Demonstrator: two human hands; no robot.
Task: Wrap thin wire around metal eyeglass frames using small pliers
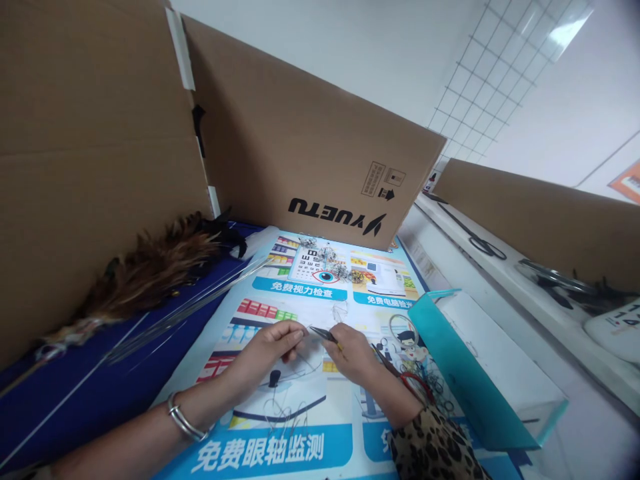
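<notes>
Near the middle of the printed poster (335,360), my left hand (285,339) is closed in a pinch, with what looks like a thin wire between thumb and forefinger. My right hand (353,353) wraps round a pair of needle-nose pliers (323,333), whose dark jaws point left toward the pinched fingertips. Whether the jaws grip the wire is too small to tell. Below my hands lie several bent thin wire pieces (287,413). Red-handled scissors (416,385) rest beside my right forearm, partly hidden, among small wire rings (440,393).
Cardboard panels (280,133) stand at the back and left. A teal-and-white open box (465,373) sits at right. Long straight wires (190,307) and a brown feather bundle (160,267) lie left. Tangled wire clusters (340,270) are at the back. A shelf (450,223) holds black scissors (487,248).
</notes>
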